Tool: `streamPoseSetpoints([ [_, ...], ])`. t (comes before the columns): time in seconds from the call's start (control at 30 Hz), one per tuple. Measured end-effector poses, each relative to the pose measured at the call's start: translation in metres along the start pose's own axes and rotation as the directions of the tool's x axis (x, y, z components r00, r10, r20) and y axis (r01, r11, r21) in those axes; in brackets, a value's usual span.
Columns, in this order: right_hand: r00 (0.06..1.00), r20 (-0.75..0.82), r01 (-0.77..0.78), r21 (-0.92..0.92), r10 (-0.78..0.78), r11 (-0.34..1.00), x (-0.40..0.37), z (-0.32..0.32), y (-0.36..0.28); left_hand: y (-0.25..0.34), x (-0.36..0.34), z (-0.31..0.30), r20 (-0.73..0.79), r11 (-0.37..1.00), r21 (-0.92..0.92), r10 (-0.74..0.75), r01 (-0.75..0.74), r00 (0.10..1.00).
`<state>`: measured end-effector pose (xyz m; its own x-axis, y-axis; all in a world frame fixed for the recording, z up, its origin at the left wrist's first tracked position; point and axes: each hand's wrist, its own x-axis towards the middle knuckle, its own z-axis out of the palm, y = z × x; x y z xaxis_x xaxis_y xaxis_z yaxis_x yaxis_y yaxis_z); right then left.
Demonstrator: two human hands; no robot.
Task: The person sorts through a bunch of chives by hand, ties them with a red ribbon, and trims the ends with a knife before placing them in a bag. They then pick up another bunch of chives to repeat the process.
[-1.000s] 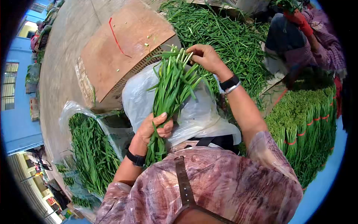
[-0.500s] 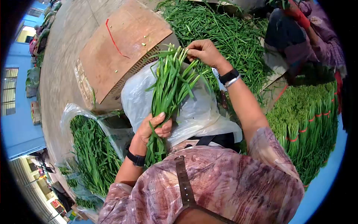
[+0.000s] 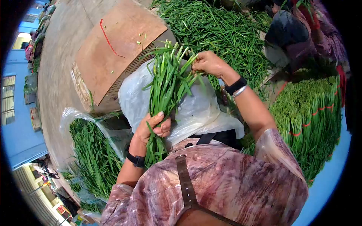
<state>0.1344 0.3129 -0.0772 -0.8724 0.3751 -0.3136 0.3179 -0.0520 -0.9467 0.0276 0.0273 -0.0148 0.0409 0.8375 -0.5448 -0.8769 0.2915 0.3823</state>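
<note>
My left hand (image 3: pixel 154 126) is wrapped round the lower part of a bunch of long green stalks (image 3: pixel 166 84), held over a clear plastic sheet (image 3: pixel 200 109) on my lap. The pale cut ends fan out at the top. At the bunch's upper right, my right hand (image 3: pixel 212 64) has its fingers pinched on green stalks. Exactly how many stalks lie between those fingers is hidden.
A brown board (image 3: pixel 117 45) with a red strip (image 3: pixel 107 39) lies at upper left. Loose green stalks (image 3: pixel 222 34) are heaped behind my right hand. Banded bunches (image 3: pixel 309 120) stand at right, near another person (image 3: pixel 290 30). A plastic-lined pile (image 3: pixel 92 150) is at left.
My right hand has moved down and slightly right, from the tips of the stalks to the bunch's upper right side. My left hand keeps its hold. The view has shifted slightly.
</note>
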Motion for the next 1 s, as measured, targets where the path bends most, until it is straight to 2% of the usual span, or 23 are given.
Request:
streamPoseSetpoints([
  [0.1,0.996,-0.089,0.001,0.073,0.005,0.997,0.011,-0.006,0.007,0.002,-0.002,0.005,-0.018,1.000,0.026,0.012,-0.012,1.000],
  [0.13,0.982,-0.167,0.075,-0.083,-0.088,0.994,0.017,-0.013,0.017,0.002,-0.003,0.006,-0.033,0.999,0.032,0.015,-0.014,0.999],
  [0.17,0.956,-0.254,0.047,-0.364,-0.148,0.930,0.030,-0.027,0.037,0.001,-0.003,0.006,-0.046,0.999,0.037,0.016,-0.015,0.999],
  [0.2,0.905,-0.357,0.013,-0.522,-0.233,0.853,0.032,-0.040,0.047,0.001,-0.003,0.006,-0.034,0.999,0.035,0.017,-0.016,0.999],
  [0.23,0.838,-0.434,-0.044,-0.658,-0.330,0.752,0.029,-0.049,0.048,0.000,-0.003,0.005,-0.023,0.999,0.031,0.019,-0.018,1.000],
  [0.27,0.843,-0.401,0.003,-0.662,-0.359,0.749,0.023,-0.053,0.050,0.000,-0.002,0.004,-0.014,0.999,0.027,0.023,-0.023,1.000],
  [0.37,0.958,-0.128,0.204,-0.320,-0.256,0.925,-0.007,-0.035,0.002,0.001,-0.003,0.002,-0.032,0.999,0.046,0.003,-0.002,0.999],
  [0.4,0.995,0.062,0.088,-0.120,-0.081,0.989,-0.017,-0.031,-0.019,0.002,-0.002,0.001,-0.034,0.999,0.037,-0.008,0.010,0.999],
  [0.43,0.990,0.131,0.053,-0.010,-0.051,0.999,-0.023,-0.019,-0.024,0.002,-0.002,0.000,-0.036,0.999,0.027,-0.019,0.020,0.999],
  [0.5,0.973,0.153,0.199,-0.199,-0.170,0.960,-0.013,-0.010,-0.010,0.004,-0.003,0.001,-0.039,0.999,0.023,-0.029,0.030,0.999],
  [0.6,0.974,-0.021,0.222,-0.056,-0.224,0.973,-0.006,-0.003,0.003,0.005,-0.005,0.009,-0.057,0.999,0.030,-0.018,0.020,0.998],
  [0.7,0.880,-0.314,0.204,-0.426,-0.356,0.881,0.002,-0.001,0.026,0.005,-0.005,0.007,-0.074,0.999,0.025,-0.029,0.031,0.997],
  [0.73,0.882,-0.439,0.090,-0.200,-0.171,0.976,0.008,-0.008,0.034,0.003,-0.003,0.002,-0.069,0.999,0.024,-0.031,0.033,0.997],
  [0.77,0.863,-0.506,0.030,0.050,-0.001,0.998,0.013,-0.021,0.045,0.003,-0.003,-0.001,-0.064,0.999,0.022,-0.030,0.031,0.998],
  [0.8,0.820,-0.566,-0.121,-0.312,-0.082,0.942,0.015,-0.038,0.057,0.004,-0.003,0.001,-0.083,0.999,0.019,-0.024,0.026,0.996],
  [0.83,0.785,-0.591,-0.283,-0.609,-0.186,0.741,0.017,-0.046,0.055,0.003,-0.004,0.006,-0.103,1.000,0.017,-0.019,0.021,0.995],
  [0.87,0.711,-0.595,-0.232,-0.702,-0.374,0.674,0.020,-0.047,0.054,0.004,-0.005,0.009,-0.123,1.000,0.014,-0.014,0.016,0.992],
  [0.93,0.498,-0.510,-0.181,-0.852,-0.701,0.491,0.011,-0.040,0.028,0.008,-0.003,0.013,-0.130,0.996,0.078,-0.026,0.036,0.991],
  [0.97,0.651,-0.549,-0.012,-0.698,-0.524,0.716,0.006,-0.031,-0.003,0.009,-0.002,0.014,-0.134,0.993,0.109,-0.038,0.053,0.990],
  [1.0,0.797,-0.500,0.097,-0.449,-0.340,0.888,0.003,-0.016,-0.035,0.010,-0.002,0.016,-0.131,0.987,0.150,-0.038,0.058,0.991],
])
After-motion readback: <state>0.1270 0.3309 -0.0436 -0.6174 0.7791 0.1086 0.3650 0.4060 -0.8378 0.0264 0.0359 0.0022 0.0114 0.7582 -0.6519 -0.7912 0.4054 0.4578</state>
